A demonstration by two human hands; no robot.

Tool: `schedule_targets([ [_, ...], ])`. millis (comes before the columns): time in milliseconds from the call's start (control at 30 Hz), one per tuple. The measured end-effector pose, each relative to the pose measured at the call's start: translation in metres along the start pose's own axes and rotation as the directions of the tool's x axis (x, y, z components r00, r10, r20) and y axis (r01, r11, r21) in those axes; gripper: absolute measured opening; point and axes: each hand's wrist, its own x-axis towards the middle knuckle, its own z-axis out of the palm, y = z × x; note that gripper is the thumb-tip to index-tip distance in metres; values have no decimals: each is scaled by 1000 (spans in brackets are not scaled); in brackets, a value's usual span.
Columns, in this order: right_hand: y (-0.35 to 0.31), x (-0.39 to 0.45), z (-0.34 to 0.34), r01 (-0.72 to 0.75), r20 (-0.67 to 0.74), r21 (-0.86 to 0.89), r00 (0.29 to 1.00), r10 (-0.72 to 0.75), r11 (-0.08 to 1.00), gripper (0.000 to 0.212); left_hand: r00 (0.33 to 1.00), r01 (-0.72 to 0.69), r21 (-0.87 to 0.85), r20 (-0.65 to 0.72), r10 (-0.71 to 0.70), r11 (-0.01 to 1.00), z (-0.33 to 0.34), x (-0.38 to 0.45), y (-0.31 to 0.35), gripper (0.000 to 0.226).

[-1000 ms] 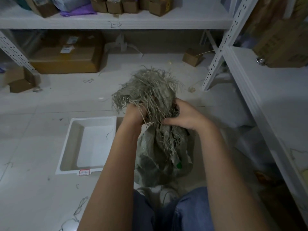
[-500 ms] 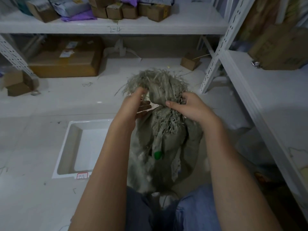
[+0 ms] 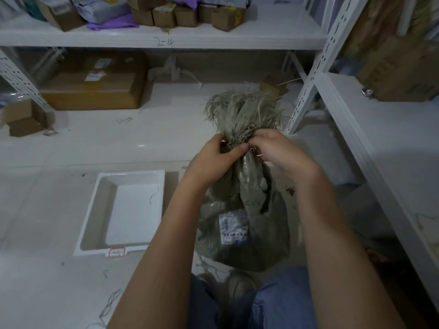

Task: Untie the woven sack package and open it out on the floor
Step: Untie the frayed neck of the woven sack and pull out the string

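Observation:
A grey-green woven sack package (image 3: 247, 210) stands upright on the white floor between my knees. Its frayed mouth (image 3: 242, 108) fans out above a tied neck. A white barcode label (image 3: 234, 226) faces me on its front. My left hand (image 3: 213, 160) is wrapped around the neck from the left, thumb across the front. My right hand (image 3: 275, 150) pinches at the tie on the right side of the neck. The knot itself is hidden under my fingers.
A white shallow tray (image 3: 95, 203) lies on the floor to the left of the sack. White metal shelving (image 3: 306, 91) stands close on the right and across the back, loaded with cardboard boxes (image 3: 95, 89). Loose threads litter the floor.
The sack has turned, so the barcode label now faces me. Both hands have slid from the frayed top down onto the tied neck.

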Motion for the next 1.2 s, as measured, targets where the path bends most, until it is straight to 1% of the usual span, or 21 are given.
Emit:
schedule_targets([
  [100, -1, -4, -2, 30, 33, 9, 999, -31, 999, 33, 996, 0, 47, -90, 4, 999, 1, 2, -2, 44],
  [167, -1, -5, -3, 48, 19, -38, 999, -47, 998, 31, 995, 16, 48, -101, -11, 999, 0, 4, -3, 38],
  [233, 1, -7, -6, 44, -26, -112, 999, -47, 993, 25, 996, 33, 32, -80, -30, 999, -2, 5, -2, 32],
  [300, 4, -8, -8, 33, -82, -159, 996, -46, 987, 24, 997, 49, 5, -62, -49, 999, -3, 4, -2, 30],
  [433, 5, -12, -11, 47, -151, -155, 986, -70, 987, 14, 994, 101, -60, -41, -103, 993, -3, 4, 0, 35],
  [500, 5, -12, -10, 63, -171, -210, 980, -100, 976, 11, 992, 119, -88, -33, -122, 989, -3, 5, -1, 40],
  [600, 3, -12, -7, 59, -206, -303, 970, -126, 951, 15, 993, 114, -122, -21, -117, 986, -6, 3, 0, 42],
  [700, -1, -10, -2, 96, -193, -332, 967, -167, 938, 14, 996, 88, -229, 45, -80, 970, -11, 0, 1, 37],
  [767, -4, -10, 0, 133, -173, -318, 965, -195, 939, 6, 998, 50, -208, 50, -40, 977, -11, -2, 2, 40],
  [833, -9, -16, -1, 174, -126, -223, 971, -205, 959, 5, 1000, 27, -193, 5, -26, 981, -10, 0, 0, 45],
  [900, -14, -23, -6, 197, -65, -102, 977, -205, 975, 11, 998, 19, -234, -52, -32, 972, -11, 1, -1, 32],
  [933, -16, -25, -11, 193, -73, -43, 978, -196, 980, 12, 996, 20, -244, -77, -40, 970, -11, 2, -1, 25],
  [967, -16, -26, -15, 173, -119, 35, 979, -168, 984, 12, 994, 27, -249, -97, -53, 968, -12, 3, -2, 20],
  [1033, -14, -26, -23, 103, -233, 205, 971, -54, 973, 16, 988, 49, -268, -130, -87, 962, -12, 4, -2, 19],
  [1067, -12, -26, -24, 74, -264, 217, 964, -15, 973, 18, 984, 63, -278, -146, -107, 959, -11, 5, -2, 23],
  [1100, -9, -25, -24, 40, -263, 152, 965, 1, 988, 18, 978, 77, -279, -163, -126, 957, -11, 6, -3, 28],
  [1167, -5, -25, -20, -20, -179, -8, 984, 18, 1000, 15, 970, 88, -278, -195, -146, 957, -10, 7, -3, 32],
  [1200, -4, -25, -18, -41, -131, -62, 991, 33, 997, 14, 967, 86, -290, -206, -150, 953, -10, 7, -3, 30],
])
